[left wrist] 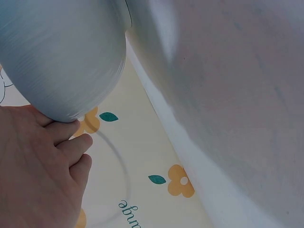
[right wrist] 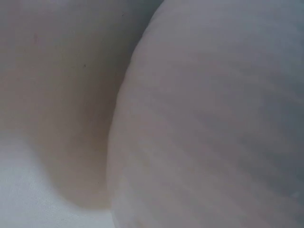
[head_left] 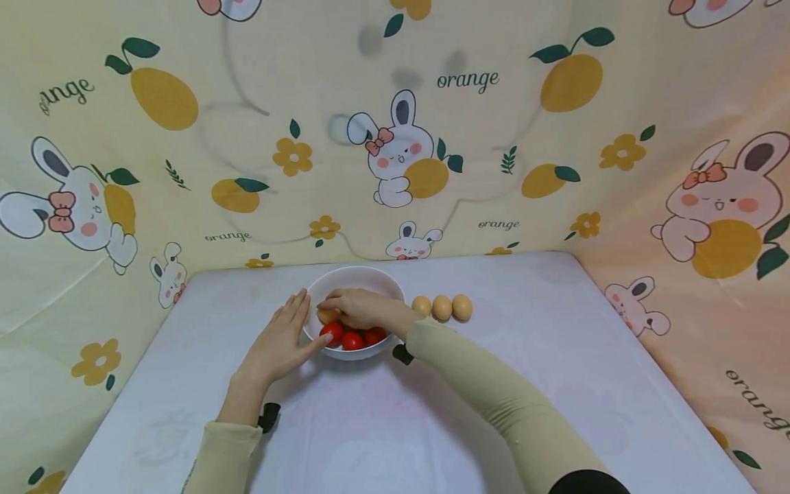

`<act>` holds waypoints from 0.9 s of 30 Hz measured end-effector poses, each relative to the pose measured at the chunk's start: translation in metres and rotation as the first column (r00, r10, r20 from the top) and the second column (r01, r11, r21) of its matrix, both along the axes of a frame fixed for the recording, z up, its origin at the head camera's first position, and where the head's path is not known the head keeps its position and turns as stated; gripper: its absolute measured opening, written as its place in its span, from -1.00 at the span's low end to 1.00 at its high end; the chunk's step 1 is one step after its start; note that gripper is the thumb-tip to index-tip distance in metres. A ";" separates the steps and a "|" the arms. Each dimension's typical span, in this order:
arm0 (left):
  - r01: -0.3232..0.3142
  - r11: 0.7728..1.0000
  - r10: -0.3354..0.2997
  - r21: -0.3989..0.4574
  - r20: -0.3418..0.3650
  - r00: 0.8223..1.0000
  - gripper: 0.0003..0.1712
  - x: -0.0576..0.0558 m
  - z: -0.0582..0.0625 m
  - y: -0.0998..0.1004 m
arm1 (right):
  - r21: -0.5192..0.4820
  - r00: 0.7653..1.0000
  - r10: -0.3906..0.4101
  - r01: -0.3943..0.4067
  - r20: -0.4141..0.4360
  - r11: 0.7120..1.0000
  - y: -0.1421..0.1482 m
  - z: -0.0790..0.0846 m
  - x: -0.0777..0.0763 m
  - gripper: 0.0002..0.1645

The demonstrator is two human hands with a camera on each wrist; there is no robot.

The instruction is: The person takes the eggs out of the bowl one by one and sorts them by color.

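Note:
A white bowl (head_left: 354, 274) stands on the table toward the back, with several red tomatoes (head_left: 352, 340) along its near side. My right hand (head_left: 358, 307) reaches into the bowl from the right and holds a brown egg (head_left: 327, 315) in its fingers, at the left of the tomatoes. Against the bowl's left side rests my left hand (head_left: 280, 343), its fingers fairly straight and its thumb at the near rim. The left wrist view has this hand (left wrist: 42, 166) touching the bowl's outer wall (left wrist: 71, 57). In the right wrist view the bowl's wall (right wrist: 204, 118) fills the right part.
Three brown eggs (head_left: 441, 307) stand in a row just right of the bowl, close to the right forearm. A white cloth (head_left: 370, 425) covers the table. Printed fabric (head_left: 296, 82) with rabbits and oranges hangs behind and at both sides.

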State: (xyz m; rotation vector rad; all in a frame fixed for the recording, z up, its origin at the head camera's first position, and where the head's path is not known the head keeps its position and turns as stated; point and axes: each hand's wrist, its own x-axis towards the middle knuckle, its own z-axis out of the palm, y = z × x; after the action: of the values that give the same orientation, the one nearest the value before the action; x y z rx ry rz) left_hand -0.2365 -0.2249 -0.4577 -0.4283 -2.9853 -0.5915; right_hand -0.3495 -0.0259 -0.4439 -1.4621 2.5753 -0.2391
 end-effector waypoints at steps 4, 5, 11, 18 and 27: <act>-0.001 1.000 0.001 -0.004 -0.006 1.000 0.19 0.000 0.000 0.000 | 0.008 1.000 -0.021 0.021 0.022 1.000 0.001 -0.001 0.000 -0.34; 0.000 1.000 0.000 -0.004 -0.013 1.000 0.19 0.000 0.000 0.000 | 0.011 0.999 -0.022 0.022 0.022 1.000 0.001 -0.001 0.000 -0.33; 0.001 1.000 -0.001 -0.004 -0.027 1.000 0.18 0.000 -0.001 0.000 | 0.028 0.999 -0.024 0.023 0.033 0.999 0.002 -0.004 -0.001 -0.29; 0.002 1.000 -0.002 -0.002 -0.012 1.000 0.19 -0.002 -0.003 0.001 | 0.022 1.000 -0.023 0.022 0.007 1.000 0.005 -0.005 0.000 -0.32; -0.007 1.000 0.007 -0.003 -0.009 1.000 0.20 -0.002 -0.003 0.001 | -0.029 0.999 -0.042 0.043 0.024 0.999 0.012 -0.001 0.002 -0.29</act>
State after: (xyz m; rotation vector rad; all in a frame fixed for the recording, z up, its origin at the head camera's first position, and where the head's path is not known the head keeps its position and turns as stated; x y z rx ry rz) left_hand -0.2386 -0.2240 -0.4606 -0.4193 -2.9785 -0.5838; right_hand -0.3476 -0.0142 -0.4444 -1.4069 2.5975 -0.2989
